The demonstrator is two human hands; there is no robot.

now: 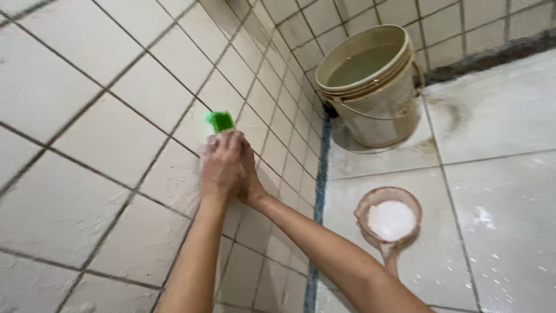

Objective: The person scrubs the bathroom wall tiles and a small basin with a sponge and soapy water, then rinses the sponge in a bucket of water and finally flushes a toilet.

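Both my hands press a green scrub brush (220,120) against the white tiled wall (104,133). My left hand (220,165) lies on top, fingers closed over the brush, and only the brush's green end shows above my knuckles. My right hand (250,177) sits tight against the left one from the right side, gripping the same brush. Both forearms reach in from the bottom of the view.
A cream bucket (370,87) holding cloudy water stands in the corner on the wet tiled floor (498,191). A brownish dipper (389,223) with white powder or foam in it rests on the floor near my right arm.
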